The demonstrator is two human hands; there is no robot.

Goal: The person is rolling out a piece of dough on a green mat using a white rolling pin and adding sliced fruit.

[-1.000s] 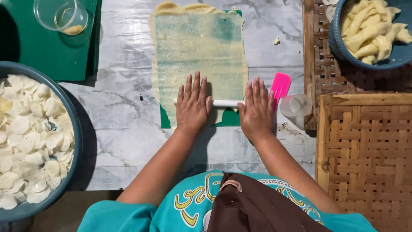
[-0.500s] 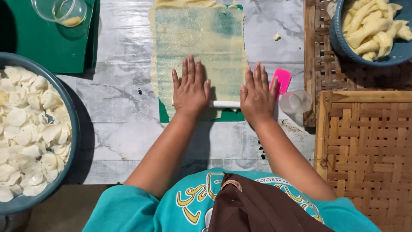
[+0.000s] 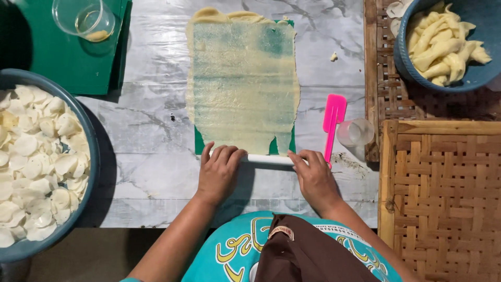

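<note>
Clearly, the thin soft dough sheet (image 3: 242, 83) tears easily, so the stiff white rolling pin (image 3: 269, 159) is pressed under the flat-open left hand (image 3: 218, 175) and right hand (image 3: 314, 177), not gripped.

A home-style food-making spot, a kitchen worktop where snacks are made by hand. The marble-patterned table (image 3: 146, 172) carries a thin sheet of dough (image 3: 242, 83) rolled flat on a green mat (image 3: 199, 147). Left of the dough, a big bowl (image 3: 91, 156) holds white round cut pieces; to the dough's upper right, a blue bowl (image 3: 472, 81) holds folded dough shapes. Woven bamboo trays (image 3: 443, 198) lie right of the dough, with a pink spatula (image 3: 333, 117) and a plastic cup (image 3: 356, 133) between them and it
</note>
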